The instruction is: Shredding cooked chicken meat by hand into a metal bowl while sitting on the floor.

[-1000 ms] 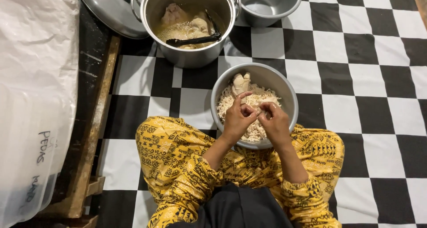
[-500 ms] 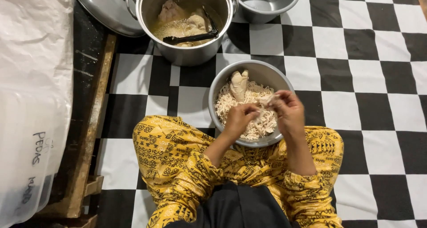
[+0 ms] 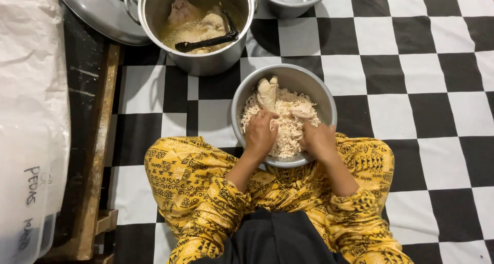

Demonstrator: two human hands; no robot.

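Left hand (image 3: pixel 260 134): in the bowl (image 3: pixel 242 97), fingers curled on shredded chicken (image 3: pixel 284 127); grip closed on shreds.
Right hand (image 3: pixel 318 139): at the bowl's near rim, fingers bent into the shreds; whether it grips any, cannot tell.
Bowl: on the checkered floor (image 3: pixel 411 89), before crossed legs.
Pot (image 3: pixel 198 63): beyond, holding broth and a ladle (image 3: pixel 206 41).
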